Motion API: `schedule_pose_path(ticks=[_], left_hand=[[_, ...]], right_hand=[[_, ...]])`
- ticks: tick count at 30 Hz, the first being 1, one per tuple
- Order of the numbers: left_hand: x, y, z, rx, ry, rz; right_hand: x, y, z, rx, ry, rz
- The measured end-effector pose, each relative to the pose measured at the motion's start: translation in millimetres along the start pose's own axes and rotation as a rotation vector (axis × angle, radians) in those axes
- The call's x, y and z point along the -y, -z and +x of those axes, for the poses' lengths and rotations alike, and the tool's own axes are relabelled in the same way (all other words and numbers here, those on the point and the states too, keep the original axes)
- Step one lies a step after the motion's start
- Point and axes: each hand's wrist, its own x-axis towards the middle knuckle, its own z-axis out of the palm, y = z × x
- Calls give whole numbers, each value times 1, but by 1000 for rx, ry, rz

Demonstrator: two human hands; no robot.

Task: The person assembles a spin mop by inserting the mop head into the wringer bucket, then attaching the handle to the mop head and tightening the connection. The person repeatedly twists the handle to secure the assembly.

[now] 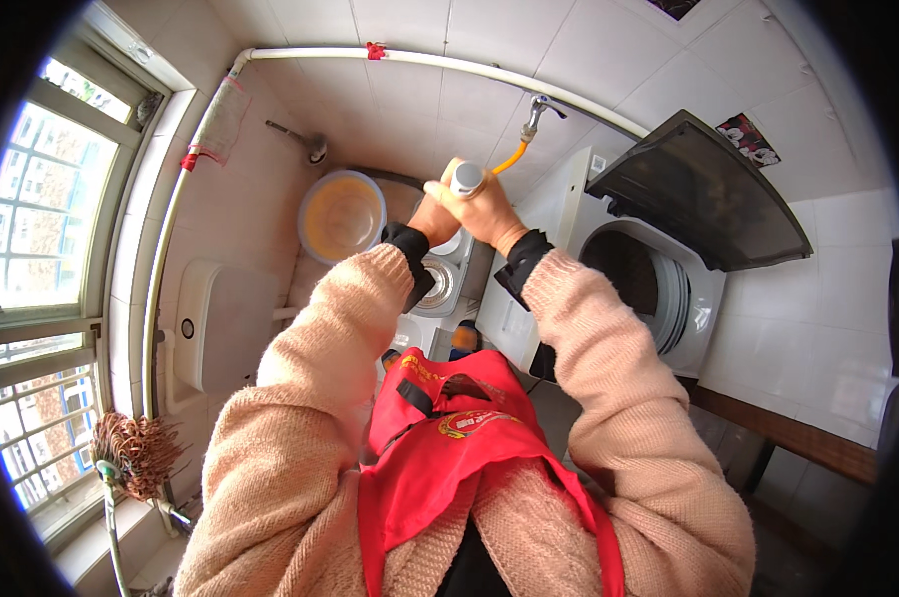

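Both my hands are closed one against the other around a thick cylindrical handle with a pale grey round end (pixel 468 178), seen almost end-on. My left hand (pixel 433 217) wraps its left side, and my right hand (pixel 492 212) grips it from the right. The rest of its length is hidden behind my hands. Below them on the floor stands a grey bucket-like container (pixel 459 297) with a round metal basket (pixel 437 285) in it, partly covered by my left cuff. A yellow hose (pixel 511 159) runs from the wall tap (pixel 536 117) and disappears behind my right hand.
Left of my hands is a round basin (pixel 342 216). On the right stands a white washing machine (pixel 703 308), its dark lid (pixel 703 194) raised. A white cistern (pixel 220 326) hangs on the left wall. A mop (pixel 136 456) leans by the window. White pipe (pixel 449 62) crosses the wall.
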Motion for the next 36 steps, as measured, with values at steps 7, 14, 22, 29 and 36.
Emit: schedule_pose_path(ticks=[7, 14, 22, 29, 36], left_hand=[[10, 9, -8, 92, 57, 136], [-129, 36, -3, 60, -32, -198], [-194, 59, 17, 31, -128, -193], [-101, 31, 19, -27, -139, -154], [-7, -10, -10, -44, 96, -13]], right_hand=[[-6, -5, -9, 109, -51, -55], [112, 55, -8, 123, 143, -20], [159, 58, 12, -12, 255, 272], [76, 33, 13, -36, 135, 188], [-11, -1, -14, 38, -22, 64]])
